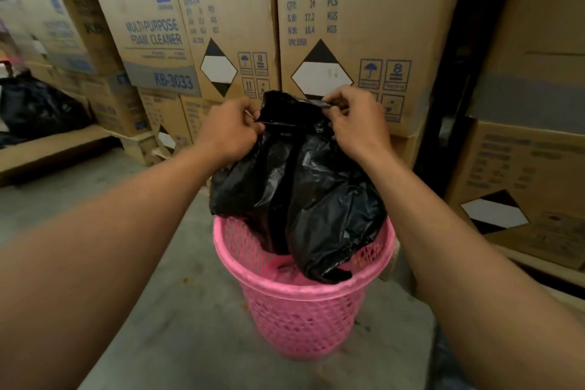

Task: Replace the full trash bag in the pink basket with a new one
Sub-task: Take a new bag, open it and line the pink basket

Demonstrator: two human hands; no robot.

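A pink mesh basket stands on the concrete floor in front of me. A black trash bag hangs above it, its lower end dipping inside the basket rim. My left hand pinches the bag's top edge on the left side. My right hand pinches the same edge on the right, and the plastic is stretched between the two hands. Some pink material shows inside the basket beneath the bag.
Stacked cardboard cartons of foam cleaner form a wall right behind the basket, with more cartons on the right. Another black bag lies on flattened cardboard at the far left. Bare concrete floor spreads left of the basket.
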